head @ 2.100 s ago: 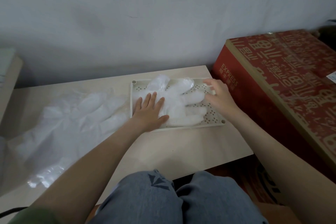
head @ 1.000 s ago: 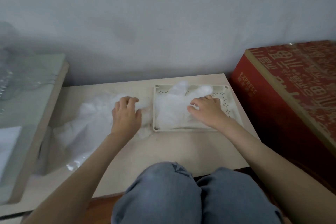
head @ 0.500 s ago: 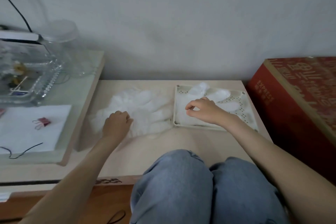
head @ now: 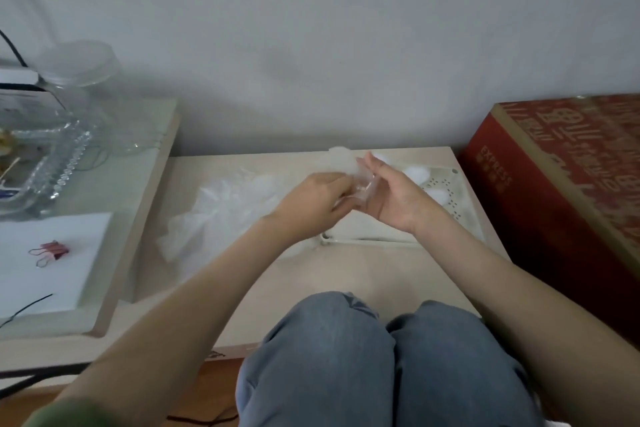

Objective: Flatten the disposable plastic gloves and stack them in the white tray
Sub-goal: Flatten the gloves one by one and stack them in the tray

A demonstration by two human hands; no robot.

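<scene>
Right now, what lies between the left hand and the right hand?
A crumpled clear plastic glove, held by the left hand and the right hand above the left edge of the white tray. The head view shows it.

Partly behind left hand (head: 311, 199) and right hand (head: 398, 199): white tray (head: 457, 198). Too blurred to make out: clear glove (head: 360, 185) gripped between them. Cut off at edges: red box (head: 571, 177), glass dish (head: 38, 177).
</scene>
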